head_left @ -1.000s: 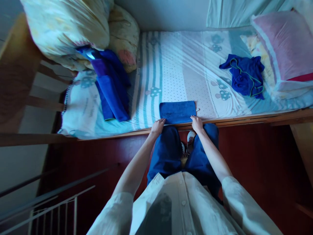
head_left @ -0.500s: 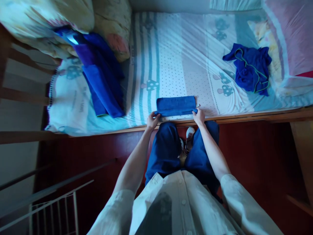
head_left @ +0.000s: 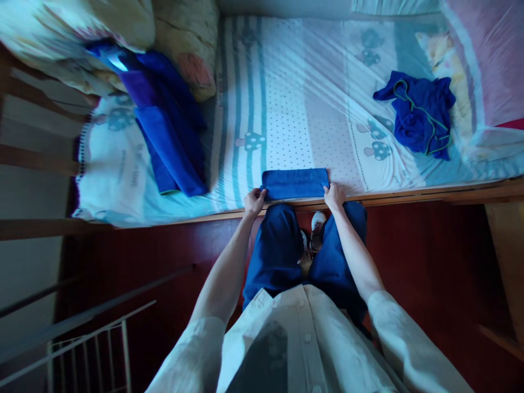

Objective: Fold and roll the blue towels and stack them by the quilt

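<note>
A blue cloth (head_left: 295,183), a flat rectangle that looks like a small towel, lies on the bed's front edge. My left hand (head_left: 254,201) pinches its near left corner. At the near right corner, my right hand (head_left: 334,195) has fingers closed on the cloth. Further right on the bed is a crumpled blue cloth (head_left: 421,117) with a green edge. Over to the left lies a long folded blue cloth (head_left: 172,147), partly on the bedding.
The bed (head_left: 327,98) has a patterned sheet and a wooden side rail (head_left: 450,194). Pillows (head_left: 186,49) fill the back left, and pink bedding (head_left: 487,65) stands at the right. A white metal rack (head_left: 125,349) is at lower left.
The blue cloth's near strip, raised and folded at the front before, now lies flatter. Its far edge has shifted slightly toward me. Both hands keep their hold at the corners.
</note>
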Motion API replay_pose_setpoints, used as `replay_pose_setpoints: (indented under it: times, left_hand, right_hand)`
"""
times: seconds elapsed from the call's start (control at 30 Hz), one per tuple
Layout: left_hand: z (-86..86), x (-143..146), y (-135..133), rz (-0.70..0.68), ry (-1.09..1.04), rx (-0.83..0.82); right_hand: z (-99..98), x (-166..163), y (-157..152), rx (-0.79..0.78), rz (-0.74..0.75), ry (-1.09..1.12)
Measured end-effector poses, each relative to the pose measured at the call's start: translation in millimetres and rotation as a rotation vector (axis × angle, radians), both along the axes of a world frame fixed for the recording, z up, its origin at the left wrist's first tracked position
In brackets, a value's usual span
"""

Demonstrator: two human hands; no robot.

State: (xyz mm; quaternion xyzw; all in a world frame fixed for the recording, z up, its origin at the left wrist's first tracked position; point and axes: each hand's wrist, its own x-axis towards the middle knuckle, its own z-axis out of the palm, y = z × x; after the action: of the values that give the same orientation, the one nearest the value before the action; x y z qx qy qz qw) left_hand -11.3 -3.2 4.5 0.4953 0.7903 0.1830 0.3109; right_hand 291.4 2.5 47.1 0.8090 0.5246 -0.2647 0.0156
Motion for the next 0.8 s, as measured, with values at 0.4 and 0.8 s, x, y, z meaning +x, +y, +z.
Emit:
replay_pose_setpoints:
  times: [0.4, 0.8]
  left_hand:
    - [-4.9, -2.5, -2.1, 0.016, 0.017, 0.020]
    - [-5.4, 0.6, -5.3, 0.008, 0.029, 0.049]
  right_hand:
    - [-2.0, 2.2, -1.6, 0.002, 0.016, 0.007]
    - [-2.9, 2.4, -3.8, 0.105, 0.031, 0.056]
